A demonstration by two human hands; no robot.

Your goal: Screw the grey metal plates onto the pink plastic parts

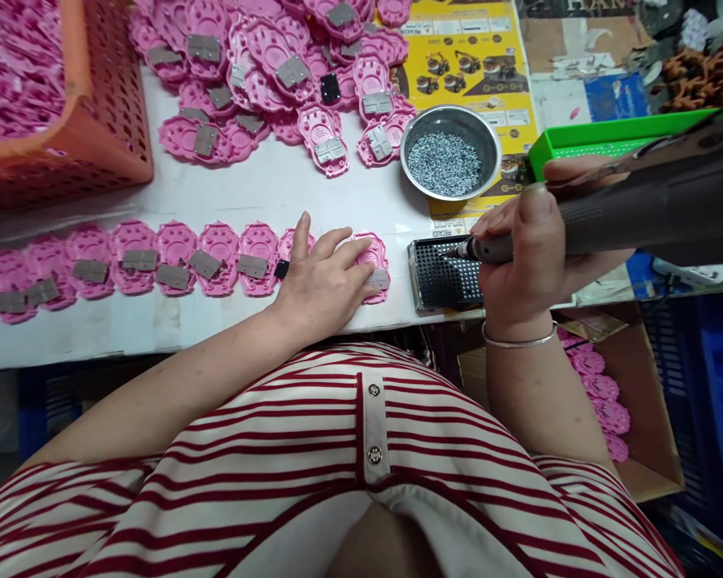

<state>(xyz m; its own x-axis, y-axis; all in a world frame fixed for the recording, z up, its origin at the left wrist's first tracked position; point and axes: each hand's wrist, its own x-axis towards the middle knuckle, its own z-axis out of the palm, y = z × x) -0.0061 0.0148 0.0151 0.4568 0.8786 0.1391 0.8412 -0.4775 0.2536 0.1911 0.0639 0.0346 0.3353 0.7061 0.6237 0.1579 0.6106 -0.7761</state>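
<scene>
My left hand lies with spread fingers over the right end of a row of pink plastic parts. Its fingertips touch the last pink part, which bears a small grey metal plate. My right hand is closed around a dark electric screwdriver. The screwdriver's tip points left, over a black perforated screw tray; whether the bit touches a screw is too small to tell. Just behind that tray stands a metal bowl full of small screws.
A heap of pink parts with metal plates covers the back of the table. At the left stands an orange basket of pink pieces. A green tray is at the right, and a cardboard box with pink parts sits below the table edge.
</scene>
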